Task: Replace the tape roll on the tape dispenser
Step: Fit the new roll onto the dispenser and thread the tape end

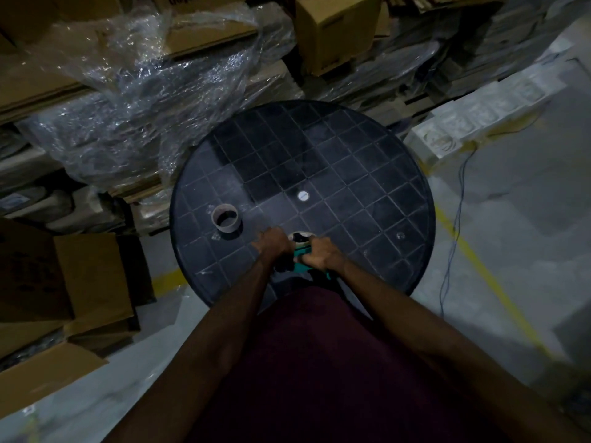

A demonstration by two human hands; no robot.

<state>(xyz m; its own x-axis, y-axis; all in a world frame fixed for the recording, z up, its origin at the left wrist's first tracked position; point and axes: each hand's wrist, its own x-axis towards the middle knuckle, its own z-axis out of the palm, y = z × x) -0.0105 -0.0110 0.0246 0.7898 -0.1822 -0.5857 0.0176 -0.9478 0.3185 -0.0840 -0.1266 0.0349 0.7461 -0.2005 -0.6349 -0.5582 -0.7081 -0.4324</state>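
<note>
Currently, hands: both are meeting over the near edge of a round black table (367,174), working on a teal tape dispenser (301,252).
Left hand (271,247): it is lying knuckles-up on the dispenser's left side, fingers curling down over it; they are looking closed around the body, though the fingertips are hiding underneath.
Right hand (321,254): it is gripping the dispenser from the right, fingers wrapping around the teal frame near the handle end.
Tape dispenser: it is sitting between the two hands, low over or on the tabletop; contact with the surface is too dark to tell. Only strips of teal are showing between the fingers.
Tape roll (300,238): a pale ring is peeking out just beyond the knuckles, at the dispenser's far end; whether it is seated on the hub is not showing.
Empty core (226,218): a brown cardboard ring is standing on the table, left of the hands and apart from them.
Table: it is showing a grid pattern and a small white cap (303,196) at its centre.
Surroundings: cardboard boxes (335,30) and crumpled clear plastic wrap (144,91) are piling up behind the table; a yellow floor line (479,266) is running along the right.
</note>
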